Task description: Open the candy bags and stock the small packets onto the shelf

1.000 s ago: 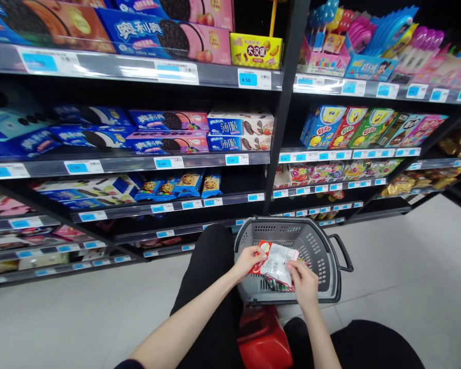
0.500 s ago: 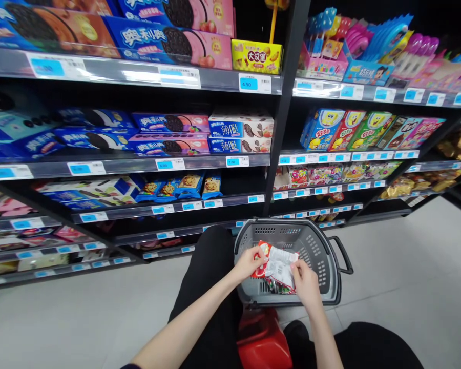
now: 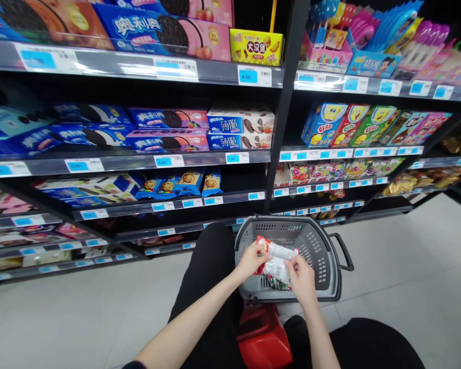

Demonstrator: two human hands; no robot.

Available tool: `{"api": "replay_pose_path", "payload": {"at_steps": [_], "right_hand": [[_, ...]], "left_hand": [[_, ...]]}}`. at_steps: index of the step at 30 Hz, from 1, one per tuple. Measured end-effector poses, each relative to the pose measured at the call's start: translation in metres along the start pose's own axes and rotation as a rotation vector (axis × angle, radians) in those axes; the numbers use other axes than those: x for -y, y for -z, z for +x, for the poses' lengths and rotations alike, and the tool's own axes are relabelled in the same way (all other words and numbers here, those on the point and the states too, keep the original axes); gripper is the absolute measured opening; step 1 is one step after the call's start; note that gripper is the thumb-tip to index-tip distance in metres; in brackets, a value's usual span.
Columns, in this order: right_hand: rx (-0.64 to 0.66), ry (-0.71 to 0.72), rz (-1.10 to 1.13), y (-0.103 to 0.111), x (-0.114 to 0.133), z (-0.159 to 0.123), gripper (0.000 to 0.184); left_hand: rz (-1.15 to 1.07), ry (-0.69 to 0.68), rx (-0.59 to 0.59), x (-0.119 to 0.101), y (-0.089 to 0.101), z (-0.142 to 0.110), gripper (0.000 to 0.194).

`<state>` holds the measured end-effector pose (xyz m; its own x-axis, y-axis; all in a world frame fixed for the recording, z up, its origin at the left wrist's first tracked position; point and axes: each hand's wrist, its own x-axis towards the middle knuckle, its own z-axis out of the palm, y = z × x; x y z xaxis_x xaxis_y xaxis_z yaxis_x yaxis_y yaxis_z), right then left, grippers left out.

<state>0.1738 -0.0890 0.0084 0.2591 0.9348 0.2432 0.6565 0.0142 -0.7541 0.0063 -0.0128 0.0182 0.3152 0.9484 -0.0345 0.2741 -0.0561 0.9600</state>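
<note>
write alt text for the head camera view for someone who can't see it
Both of a person's bare hands, left hand and right hand, hold a red and white snack packet over a grey shopping basket that sits above a red stool. Ahead stand dark shop shelves stocked with biscuit boxes and sweets, with blue price tags.

Your left hand (image 3: 250, 260) and right hand (image 3: 300, 278) cover parts of the snack packet (image 3: 276, 264), whose print is too small to read, the basket (image 3: 322, 241) hides its own floor, and the red stool (image 3: 263, 335) sits mostly hidden beneath your legs.
</note>
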Motion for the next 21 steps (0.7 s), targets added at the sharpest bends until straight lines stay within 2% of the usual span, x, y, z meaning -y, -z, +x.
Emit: {"api": "replay_pose_path", "payload": {"at_steps": [3, 8, 10, 12, 14, 17, 19, 21], "right_hand": [[0.059, -0.166, 0.184, 0.000, -0.008, -0.001, 0.025], [0.118, -0.382, 0.786, 0.005, -0.016, -0.005, 0.024], [0.152, -0.438, 0.967, 0.007, -0.016, -0.005, 0.020], [0.174, -0.490, 1.102, 0.010, -0.016, -0.004, 0.016], [0.166, -0.537, 1.198, 0.013, -0.016, -0.002, 0.021], [0.133, -0.563, 1.270, 0.013, -0.016, -0.001, 0.033], [0.091, -0.569, 1.257, 0.010, -0.017, -0.001, 0.035], [0.045, -0.598, 1.197, 0.005, -0.019, -0.001, 0.033]], "left_hand": [[-0.109, 0.066, 0.065, 0.002, 0.003, -0.002, 0.013], [-0.629, 0.248, 0.196, 0.011, 0.002, -0.005, 0.024], [-0.741, 0.344, 0.216, 0.013, 0.002, -0.004, 0.022], [-0.783, 0.426, 0.217, 0.013, 0.005, -0.002, 0.018], [-0.851, 0.467, 0.260, 0.012, 0.011, 0.001, 0.020], [-0.931, 0.414, 0.366, 0.008, 0.018, 0.002, 0.034], [-0.844, 0.371, 0.375, 0.008, 0.018, 0.002, 0.040], [-0.661, 0.352, 0.326, 0.011, 0.015, 0.002, 0.036]]}}
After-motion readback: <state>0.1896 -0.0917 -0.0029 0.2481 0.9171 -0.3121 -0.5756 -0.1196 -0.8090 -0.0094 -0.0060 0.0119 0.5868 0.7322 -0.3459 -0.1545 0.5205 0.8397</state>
